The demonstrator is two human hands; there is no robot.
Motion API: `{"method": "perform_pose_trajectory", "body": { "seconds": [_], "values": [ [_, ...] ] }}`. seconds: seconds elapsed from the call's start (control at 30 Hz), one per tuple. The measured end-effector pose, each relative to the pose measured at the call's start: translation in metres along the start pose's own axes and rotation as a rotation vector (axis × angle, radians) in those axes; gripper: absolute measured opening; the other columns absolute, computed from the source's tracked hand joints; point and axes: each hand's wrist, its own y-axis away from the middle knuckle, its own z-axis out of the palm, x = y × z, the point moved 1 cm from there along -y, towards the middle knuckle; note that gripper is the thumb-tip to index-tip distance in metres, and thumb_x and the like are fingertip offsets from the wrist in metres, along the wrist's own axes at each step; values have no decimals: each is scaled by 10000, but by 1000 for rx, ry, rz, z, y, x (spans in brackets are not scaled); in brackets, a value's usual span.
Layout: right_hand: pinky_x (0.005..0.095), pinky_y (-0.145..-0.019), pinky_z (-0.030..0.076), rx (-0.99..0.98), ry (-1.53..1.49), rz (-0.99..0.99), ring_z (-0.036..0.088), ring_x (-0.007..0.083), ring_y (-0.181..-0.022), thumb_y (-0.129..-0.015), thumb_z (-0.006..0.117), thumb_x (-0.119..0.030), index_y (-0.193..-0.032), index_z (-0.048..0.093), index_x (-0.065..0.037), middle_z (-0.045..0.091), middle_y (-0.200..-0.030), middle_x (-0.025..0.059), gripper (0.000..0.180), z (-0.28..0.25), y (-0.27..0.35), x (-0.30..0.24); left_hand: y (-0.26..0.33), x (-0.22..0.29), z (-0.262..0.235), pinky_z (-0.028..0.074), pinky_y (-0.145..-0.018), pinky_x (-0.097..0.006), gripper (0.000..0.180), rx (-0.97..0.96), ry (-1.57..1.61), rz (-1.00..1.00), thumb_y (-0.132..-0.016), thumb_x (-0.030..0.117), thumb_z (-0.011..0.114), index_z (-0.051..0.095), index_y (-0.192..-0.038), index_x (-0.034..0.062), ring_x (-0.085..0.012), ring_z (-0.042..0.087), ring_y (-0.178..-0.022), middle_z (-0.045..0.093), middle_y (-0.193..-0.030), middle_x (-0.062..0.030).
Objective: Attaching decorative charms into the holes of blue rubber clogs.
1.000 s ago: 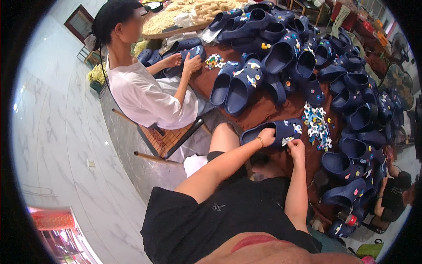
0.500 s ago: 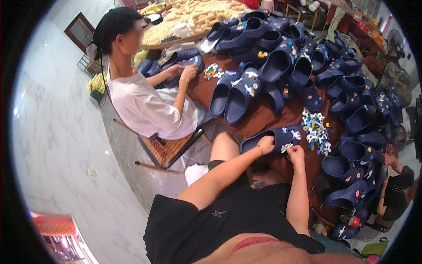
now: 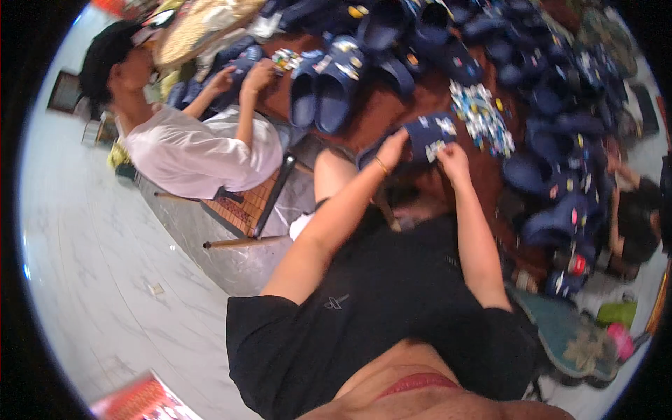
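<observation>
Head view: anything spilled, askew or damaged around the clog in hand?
Nothing stands out: the charms beside the navy clog lie loosely heaped, not plainly spilled, and the clog shows no obvious damage, though blur hides fine detail.
</observation>
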Motion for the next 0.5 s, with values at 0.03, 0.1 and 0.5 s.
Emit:
{"method": "perform_pose_trajectory", "body": {
  "seconds": [0.03,0.1,0.5],
  "values": [
    [353,-684,453,15,-103,8,591,284,-742,-709,661,-257,-825,572,1,609,-777,149,296,0,-3,8,-1,-2,3,438,-556,-265,460,23,41,-36,-848,452,448,588,-837,14,-160,544,-616,562,-715,-44],
    [359,-689,451,120,-87,54,583,276,-770,-715,660,-216,-857,553,-10,595,-815,129,272,0,7,-11,21,27,10,424,-576,-246,399,-54,-60,-83,-792,401,574,553,-722,9,-145,536,-629,566,-721,-34],
    [392,-750,432,287,259,-619,530,312,-858,-704,617,-91,-933,532,-29,528,-925,123,253,-9,52,-47,23,14,26,472,-693,-309,358,-30,-670,48,-664,276,691,638,-866,-15,-192,623,-764,654,-830,-127]
  ]
}}
